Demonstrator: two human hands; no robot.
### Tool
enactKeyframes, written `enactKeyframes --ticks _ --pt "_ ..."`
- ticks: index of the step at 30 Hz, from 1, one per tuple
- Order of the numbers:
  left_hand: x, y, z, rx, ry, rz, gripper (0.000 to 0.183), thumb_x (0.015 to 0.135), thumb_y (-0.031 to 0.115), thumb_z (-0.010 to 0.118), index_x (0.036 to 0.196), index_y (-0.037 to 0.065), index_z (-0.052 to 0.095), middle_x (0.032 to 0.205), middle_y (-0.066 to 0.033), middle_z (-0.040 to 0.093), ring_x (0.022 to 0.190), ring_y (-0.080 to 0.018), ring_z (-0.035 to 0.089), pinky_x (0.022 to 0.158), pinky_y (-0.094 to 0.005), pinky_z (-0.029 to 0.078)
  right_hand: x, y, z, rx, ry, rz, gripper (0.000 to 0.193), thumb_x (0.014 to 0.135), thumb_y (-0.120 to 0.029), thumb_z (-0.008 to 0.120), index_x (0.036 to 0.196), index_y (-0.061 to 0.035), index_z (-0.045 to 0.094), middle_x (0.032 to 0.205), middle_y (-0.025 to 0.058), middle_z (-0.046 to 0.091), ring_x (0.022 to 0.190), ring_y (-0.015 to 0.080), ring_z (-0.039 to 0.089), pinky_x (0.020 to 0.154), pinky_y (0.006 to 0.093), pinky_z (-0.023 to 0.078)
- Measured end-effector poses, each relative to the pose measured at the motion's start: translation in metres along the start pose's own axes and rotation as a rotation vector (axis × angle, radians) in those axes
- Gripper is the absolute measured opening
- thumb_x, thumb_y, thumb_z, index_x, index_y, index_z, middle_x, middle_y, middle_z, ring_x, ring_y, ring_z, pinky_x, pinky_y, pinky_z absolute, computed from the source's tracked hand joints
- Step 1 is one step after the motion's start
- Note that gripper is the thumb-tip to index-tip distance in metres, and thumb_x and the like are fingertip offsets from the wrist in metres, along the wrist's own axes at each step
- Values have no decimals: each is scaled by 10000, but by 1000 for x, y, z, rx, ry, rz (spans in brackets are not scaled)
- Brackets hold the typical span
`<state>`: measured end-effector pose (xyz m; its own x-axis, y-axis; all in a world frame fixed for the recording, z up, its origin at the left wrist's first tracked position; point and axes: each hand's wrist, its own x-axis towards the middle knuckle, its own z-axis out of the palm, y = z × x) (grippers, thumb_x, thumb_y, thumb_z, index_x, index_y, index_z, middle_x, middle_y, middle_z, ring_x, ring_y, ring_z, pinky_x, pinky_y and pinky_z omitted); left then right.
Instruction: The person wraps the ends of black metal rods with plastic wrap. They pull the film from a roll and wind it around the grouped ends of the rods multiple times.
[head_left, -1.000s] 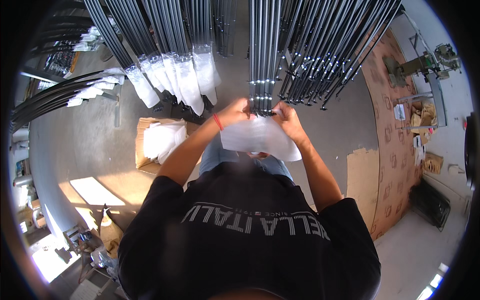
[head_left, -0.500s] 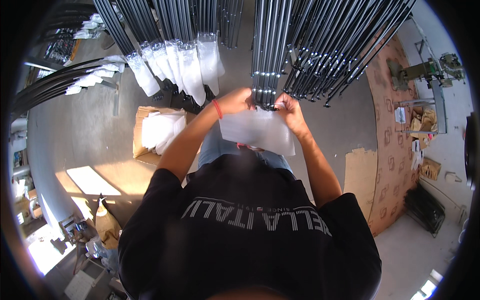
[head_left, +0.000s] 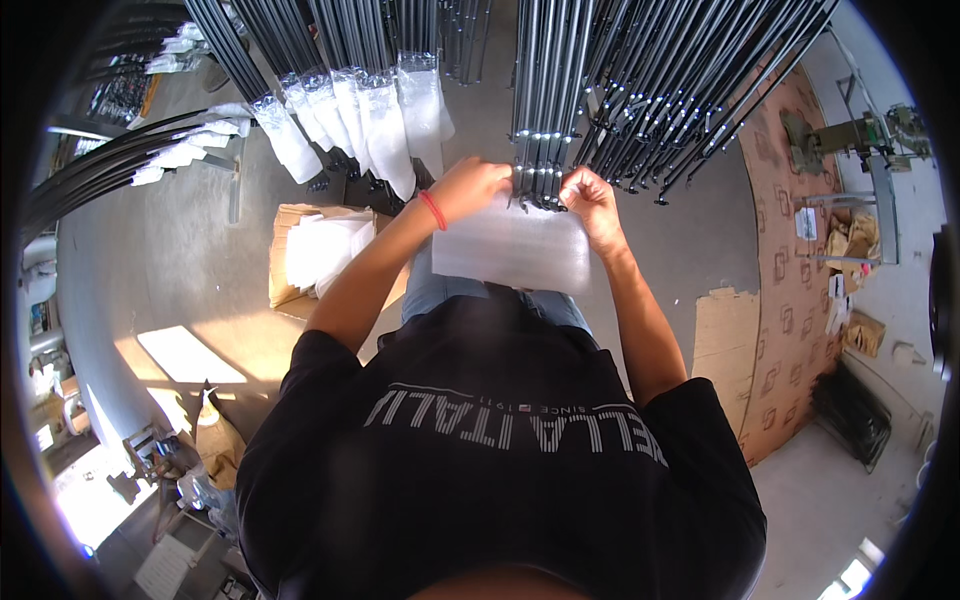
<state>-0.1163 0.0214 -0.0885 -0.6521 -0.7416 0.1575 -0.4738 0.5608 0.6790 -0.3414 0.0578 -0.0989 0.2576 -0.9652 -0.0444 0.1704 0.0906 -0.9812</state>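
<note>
A bundle of slim black rods (head_left: 548,90) hangs down from the top of the view, its ends just in front of my body. Below and behind those ends spreads a translucent white foam sheet (head_left: 510,245), roughly rectangular. My left hand (head_left: 470,190), with a red band at the wrist, pinches the sheet's upper left part beside the rods. On the other side, my right hand (head_left: 594,203) is closed at the sheet's upper right edge, thumb and forefinger together close to the rod ends. My left fingertips are partly hidden against the bundle.
Several rod bundles with white wrapped ends (head_left: 385,130) hang to the left. Many unwrapped black rods (head_left: 680,100) hang to the right. An open cardboard box (head_left: 290,290) of white sheets (head_left: 325,245) stands on the floor at left. A green machine (head_left: 850,140) stands far right.
The foam sheet has risen and lies straighter across, its lower right corner higher. My right hand has moved slightly up and right; my left has shifted slightly left and up.
</note>
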Motion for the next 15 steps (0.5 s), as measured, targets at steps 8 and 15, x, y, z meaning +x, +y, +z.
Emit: enactKeyframes --ticks 8,15 --pt "-5 22 6 24 422 -52 47 761 55 519 763 15 543 764 -120 555 709 -306 549 605 -369 437 4 -4 10 -49 -32 -71 119 793 -25 551 694 -52 490 682 -20 489 620 46 412 581 183 337" --pt "-2 5 2 -90 465 -48 56 740 55 541 740 -1 537 779 -113 540 721 -296 533 631 -352 425 10 0 18 -187 66 -38 97 792 -64 546 724 -50 479 677 -5 514 618 56 451 570 198 372"
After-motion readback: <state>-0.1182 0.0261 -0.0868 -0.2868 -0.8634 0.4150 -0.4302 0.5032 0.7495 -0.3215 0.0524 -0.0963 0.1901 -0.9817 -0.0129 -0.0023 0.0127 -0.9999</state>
